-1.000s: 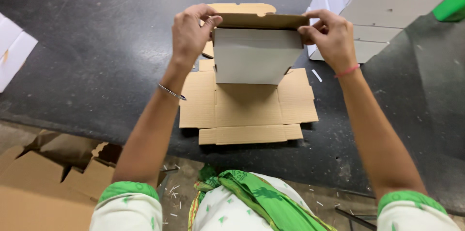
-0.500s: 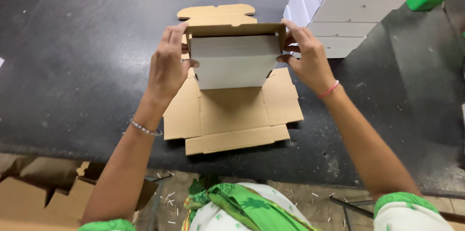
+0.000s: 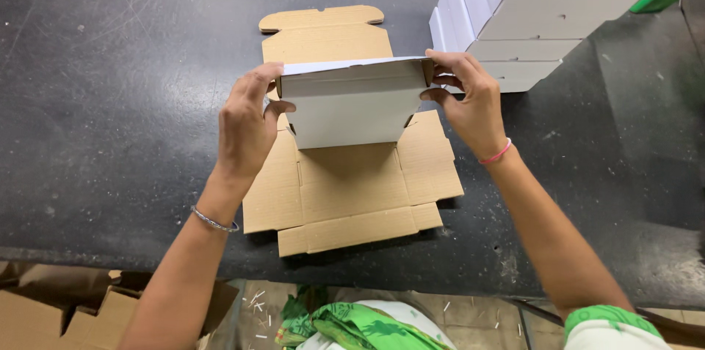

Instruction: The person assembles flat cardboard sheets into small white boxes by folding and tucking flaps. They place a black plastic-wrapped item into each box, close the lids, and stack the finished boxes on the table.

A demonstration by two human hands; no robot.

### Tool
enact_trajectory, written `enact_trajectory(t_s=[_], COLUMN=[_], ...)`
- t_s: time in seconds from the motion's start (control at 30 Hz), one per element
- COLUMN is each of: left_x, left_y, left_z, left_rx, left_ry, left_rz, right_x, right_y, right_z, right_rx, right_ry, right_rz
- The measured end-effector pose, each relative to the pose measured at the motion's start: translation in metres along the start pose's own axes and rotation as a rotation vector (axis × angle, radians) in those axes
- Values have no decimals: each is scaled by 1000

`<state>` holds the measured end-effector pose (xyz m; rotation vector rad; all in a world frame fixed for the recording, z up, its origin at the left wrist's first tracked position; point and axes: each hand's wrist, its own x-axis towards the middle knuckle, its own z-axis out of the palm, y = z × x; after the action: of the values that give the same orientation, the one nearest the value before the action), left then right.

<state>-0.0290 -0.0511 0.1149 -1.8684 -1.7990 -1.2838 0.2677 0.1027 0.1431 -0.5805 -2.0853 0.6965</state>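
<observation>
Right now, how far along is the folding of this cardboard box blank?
Done: a stack of finished white boxes stands at the far right of the dark table. In hand: the left hand and right hand hold one white panel of the flat blank raised upright. Left: the near flaps and the far lid flap lie flat, unfolded.

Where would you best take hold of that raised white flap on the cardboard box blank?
Probably at its two short ends, one hand from each side. The white flap stands up from the flat box blank, long across and thin, so pinching both ends should keep it square. The left hand and right hand hold it just so, fingers curled over the top edge.
</observation>
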Motion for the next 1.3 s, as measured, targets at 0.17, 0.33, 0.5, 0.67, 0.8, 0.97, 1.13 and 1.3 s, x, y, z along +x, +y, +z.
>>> enact_trajectory(t_s=[0.17,0.33,0.5,0.67,0.8,0.97,1.13,1.3], left_x=[-7,-8,3,64,86,72,70,81], left_y=[-6,-5,1,14,12,-4,6,18], left_z=[5,10,-11,22,76,102,102,89], left_rx=[-30,134,162,57,134,206,221,189], left_ry=[24,89,-65,-203,-400,-266,-121,-583], left_rz=[13,160,176,-113,-243,-134,-28,-356], right_x=[-6,-14,-10,56,101,79,80,52], right_y=[9,13,2,8,37,69,67,54], right_z=[5,12,-15,-20,38,68,65,30], right_rx=[-169,-403,-463,-283,-129,-346,-320,596], right_ry=[66,61,-145,-121,-161,-176,-86,243], right_rz=[-67,-222,-197,-206,57,71,18,80])
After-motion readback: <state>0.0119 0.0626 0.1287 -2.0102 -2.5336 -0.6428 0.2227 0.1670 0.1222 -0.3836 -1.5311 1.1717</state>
